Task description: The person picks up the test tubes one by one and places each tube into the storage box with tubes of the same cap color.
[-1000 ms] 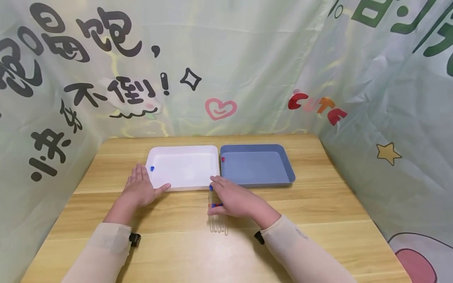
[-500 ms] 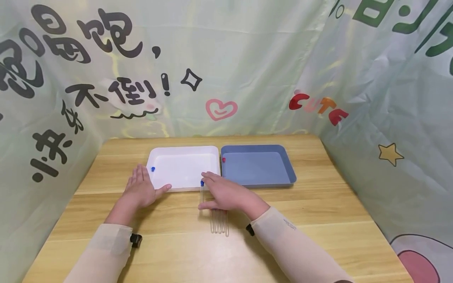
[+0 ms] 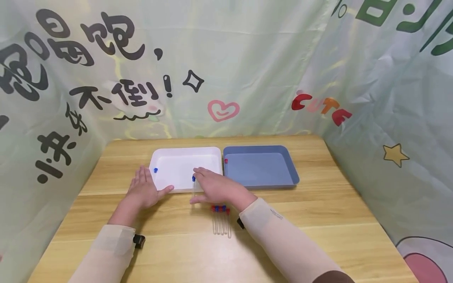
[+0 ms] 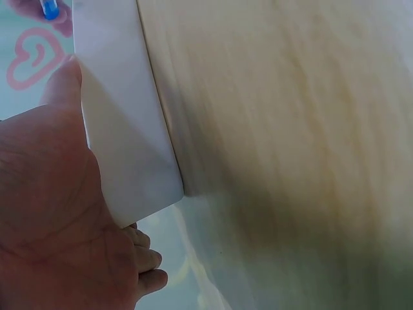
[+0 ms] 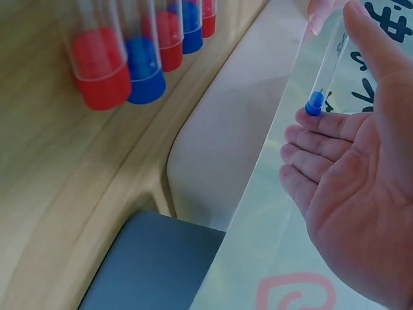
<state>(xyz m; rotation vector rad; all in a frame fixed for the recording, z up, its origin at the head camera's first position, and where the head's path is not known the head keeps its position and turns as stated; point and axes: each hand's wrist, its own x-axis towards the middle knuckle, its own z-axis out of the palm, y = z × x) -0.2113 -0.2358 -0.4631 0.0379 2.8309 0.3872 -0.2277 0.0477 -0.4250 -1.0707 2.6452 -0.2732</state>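
My right hand (image 3: 218, 189) holds a clear test tube with a blue cap (image 5: 315, 103) lengthwise between thumb and index finger, over the front edge of the white tray (image 3: 209, 153). In the right wrist view the cap end meets the index finger, and the other fingers lie fairly straight. My left hand (image 3: 142, 192) rests against the tray's front left corner, fingers straight along its left side and thumb at its front wall. At the tray's left end shows a blue cap (image 3: 155, 170); its tube is hard to make out.
Several capped test tubes (image 3: 221, 224), red and blue alternating, lie side by side on the wooden table (image 3: 170, 243) in front of the trays. A blue-grey tray (image 3: 262, 167) stands right of the white one, with a red cap (image 3: 226, 160) at its left end. Printed curtains enclose the table.
My right hand has moved left and away from the row of tubes, taking the blue-capped test tube to the white tray's front edge. The left hand stays on the tray corner.
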